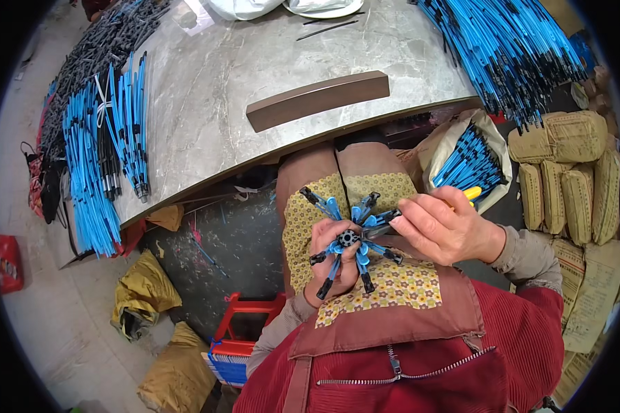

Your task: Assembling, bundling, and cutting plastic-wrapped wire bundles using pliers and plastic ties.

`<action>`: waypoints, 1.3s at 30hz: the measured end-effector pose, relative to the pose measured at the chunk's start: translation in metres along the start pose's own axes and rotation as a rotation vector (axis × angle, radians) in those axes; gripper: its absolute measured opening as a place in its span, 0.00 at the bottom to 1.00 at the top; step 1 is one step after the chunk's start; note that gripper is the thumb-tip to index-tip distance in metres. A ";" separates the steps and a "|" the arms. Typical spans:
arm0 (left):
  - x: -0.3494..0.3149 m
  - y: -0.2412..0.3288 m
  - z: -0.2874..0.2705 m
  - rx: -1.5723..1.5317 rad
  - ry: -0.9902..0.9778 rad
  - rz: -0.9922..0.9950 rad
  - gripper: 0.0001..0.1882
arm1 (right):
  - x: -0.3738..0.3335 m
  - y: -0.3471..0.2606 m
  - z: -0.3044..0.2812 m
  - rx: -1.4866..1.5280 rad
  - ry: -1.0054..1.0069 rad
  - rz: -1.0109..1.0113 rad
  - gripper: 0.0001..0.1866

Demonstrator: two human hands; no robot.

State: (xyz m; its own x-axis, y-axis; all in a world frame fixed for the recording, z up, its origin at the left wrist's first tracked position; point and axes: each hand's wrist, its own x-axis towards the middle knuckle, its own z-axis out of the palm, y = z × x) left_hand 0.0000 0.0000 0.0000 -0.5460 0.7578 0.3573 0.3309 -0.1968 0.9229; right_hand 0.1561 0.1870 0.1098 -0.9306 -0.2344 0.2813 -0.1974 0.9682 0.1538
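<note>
Head view: the left hand (324,237) is clasping a blue-and-black plastic radial-armed frame (333,206) around its round black hub (349,238) above the lap (386,184), ideally holding it steady, while the right hand (448,224), gripping a yellow-handled tool (472,193), is pinching one arm (376,221).

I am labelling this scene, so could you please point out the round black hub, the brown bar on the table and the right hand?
Round black hub (348,238): head view, middle of its face.
Brown bar (318,102): head view, middle of its long side.
Right hand (448,226): head view, back of the hand.
</note>
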 end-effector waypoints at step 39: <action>0.020 -0.007 -0.033 -0.493 0.061 -0.427 0.33 | 0.026 0.016 0.004 -0.037 0.046 0.201 0.24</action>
State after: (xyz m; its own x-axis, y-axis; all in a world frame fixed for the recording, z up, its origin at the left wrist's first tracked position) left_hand -0.0386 -0.0041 0.0050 -0.5990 0.7984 -0.0615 -0.3088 -0.1594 0.9377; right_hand 0.1278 0.1969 0.1158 -0.9347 -0.0417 0.3530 0.0029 0.9922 0.1248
